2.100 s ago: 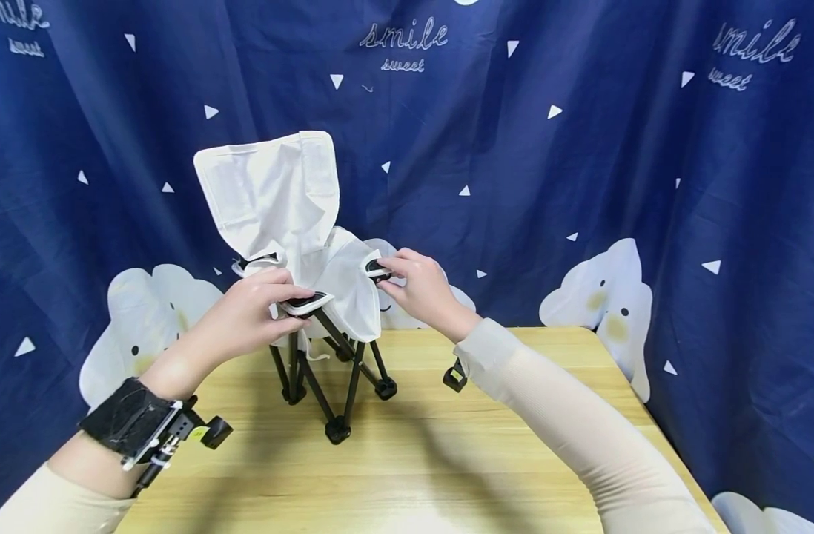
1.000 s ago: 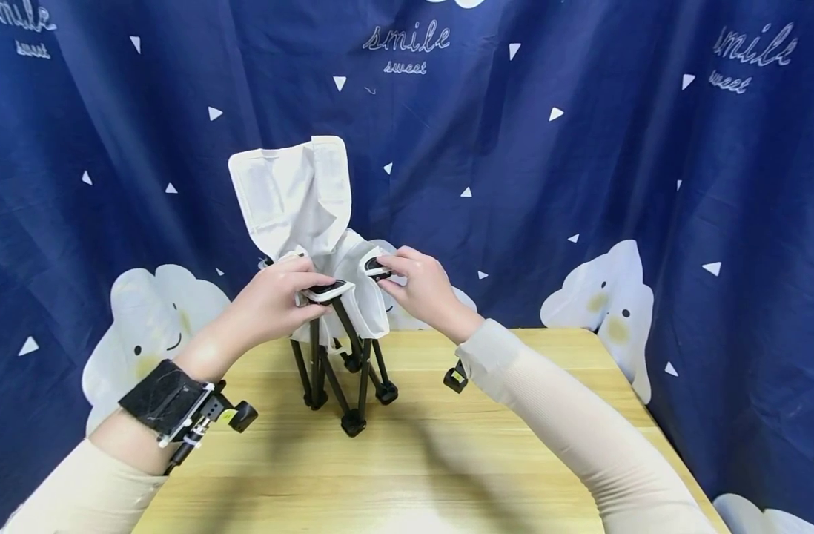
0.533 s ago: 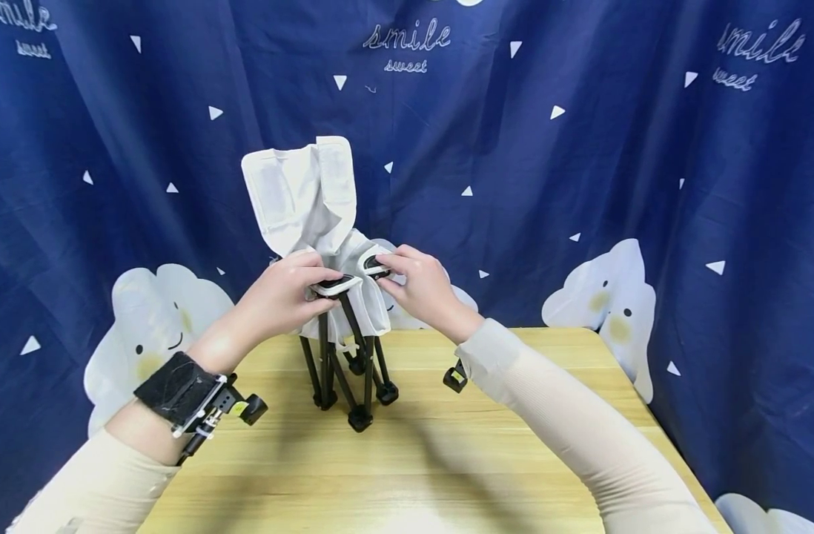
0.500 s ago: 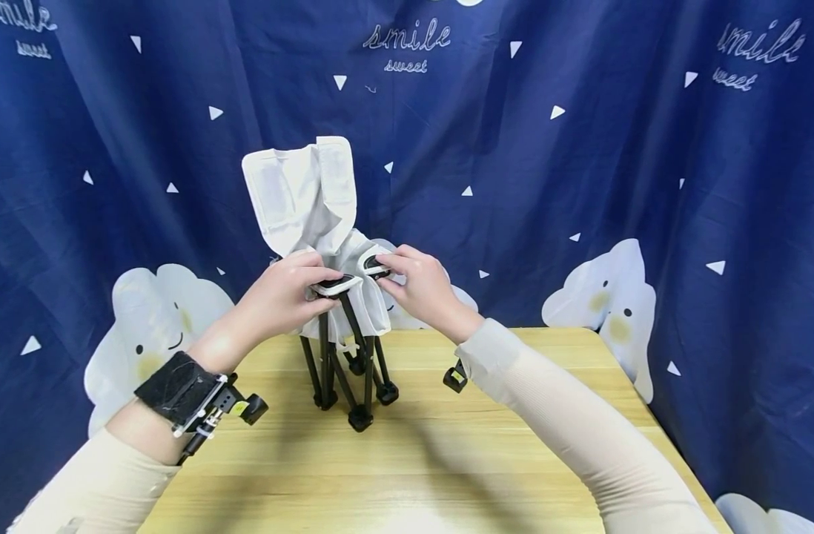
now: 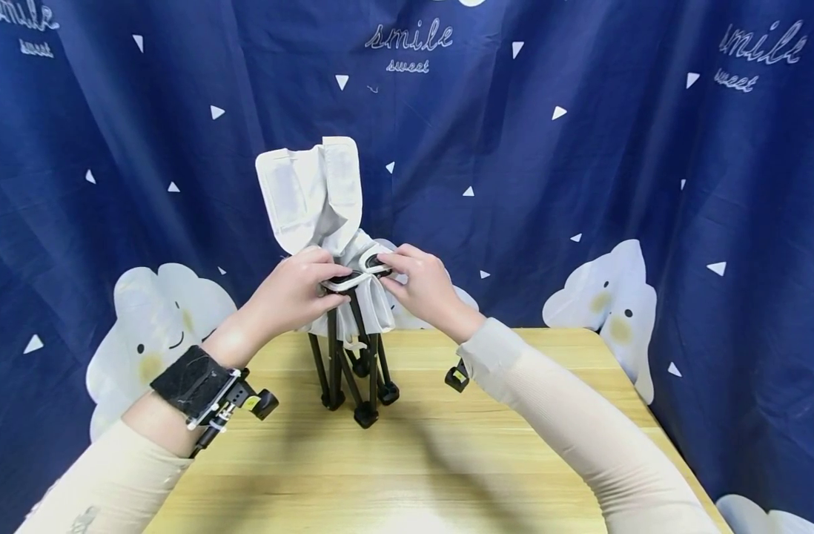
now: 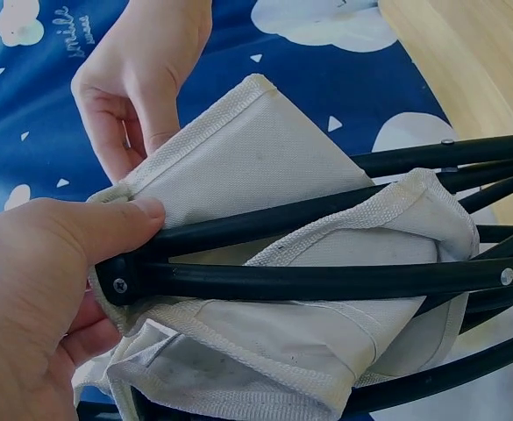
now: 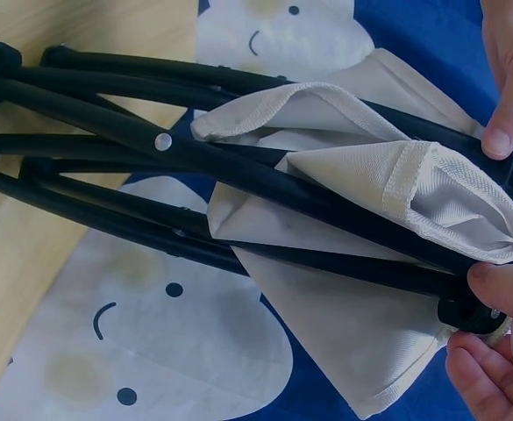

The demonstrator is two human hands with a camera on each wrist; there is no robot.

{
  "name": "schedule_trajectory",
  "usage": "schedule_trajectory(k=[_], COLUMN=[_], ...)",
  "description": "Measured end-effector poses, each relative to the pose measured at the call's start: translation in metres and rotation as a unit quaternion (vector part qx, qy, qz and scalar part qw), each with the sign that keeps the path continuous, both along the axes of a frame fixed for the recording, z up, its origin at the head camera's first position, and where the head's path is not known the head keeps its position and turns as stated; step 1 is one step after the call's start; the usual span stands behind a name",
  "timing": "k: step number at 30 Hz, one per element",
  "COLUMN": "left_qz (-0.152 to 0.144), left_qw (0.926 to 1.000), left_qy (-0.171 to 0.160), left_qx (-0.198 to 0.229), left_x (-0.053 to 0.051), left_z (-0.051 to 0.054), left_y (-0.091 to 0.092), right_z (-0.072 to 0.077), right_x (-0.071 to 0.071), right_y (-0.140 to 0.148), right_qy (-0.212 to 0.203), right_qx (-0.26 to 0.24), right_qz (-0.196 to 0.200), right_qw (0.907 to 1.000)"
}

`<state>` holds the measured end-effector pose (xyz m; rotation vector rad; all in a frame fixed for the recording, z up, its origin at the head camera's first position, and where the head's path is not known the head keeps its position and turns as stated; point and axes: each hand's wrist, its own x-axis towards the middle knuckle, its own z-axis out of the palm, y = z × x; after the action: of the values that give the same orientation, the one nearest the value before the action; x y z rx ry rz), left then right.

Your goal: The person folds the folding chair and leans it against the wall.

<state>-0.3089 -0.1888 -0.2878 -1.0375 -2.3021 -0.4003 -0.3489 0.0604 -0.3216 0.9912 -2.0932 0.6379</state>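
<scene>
Small folding chair (image 5: 351, 252) of white woven fabric on black tubular legs (image 7: 265, 181): stands at the far side of the pale wood-grain table (image 5: 353, 475), about 11 o'clock from the table's centre. Directions below: head view, chair as dial centre, 12 at top.

Upright white fabric backrest (image 5: 310, 200) at 11 o'clock, creased lengthwise. Legs drawn close together at 6 o'clock, ending in black plastic feet (image 5: 365, 415).

Left hand (image 5: 296, 289), at 9 o'clock: grasping, thumb and fingers pinching a black plastic corner joint (image 6: 118, 285) with its white fabric edge. Right hand (image 5: 423, 285), at 3 o'clock: likewise grasping, pinching the opposite corner joint (image 7: 466, 316). Held corners just beside each other; cannot tell whether they touch. Wrist views: seat fabric bunched in folds among the tubes.

Black wrist strap (image 5: 192, 382) at 8 o'clock, on the left arm; cream long sleeve (image 5: 574, 423) at 4 o'clock, on the right. Navy-blue curtain (image 5: 434, 133), printed with white triangles and smiling clouds, behind at 12 o'clock.
</scene>
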Motion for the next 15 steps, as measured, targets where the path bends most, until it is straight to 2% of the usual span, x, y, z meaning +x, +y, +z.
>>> schedule_trajectory(k=[9,15], left_qz=[0.018,0.026], left_qw=[0.9998,0.9996], left_qy=[-0.008,-0.009], left_qx=[-0.008,0.005], left_x=[0.0012,0.0035], left_z=[0.0025,0.0016], left_y=[0.0050,0.0084], right_z=[0.0002,0.0006], right_x=[0.0002,0.0010], right_y=[-0.0007,0.0007], right_qy=[-0.002,-0.005], right_qx=[-0.007,-0.011], right_qz=[0.004,0.004], right_qw=[1.0000,0.9999])
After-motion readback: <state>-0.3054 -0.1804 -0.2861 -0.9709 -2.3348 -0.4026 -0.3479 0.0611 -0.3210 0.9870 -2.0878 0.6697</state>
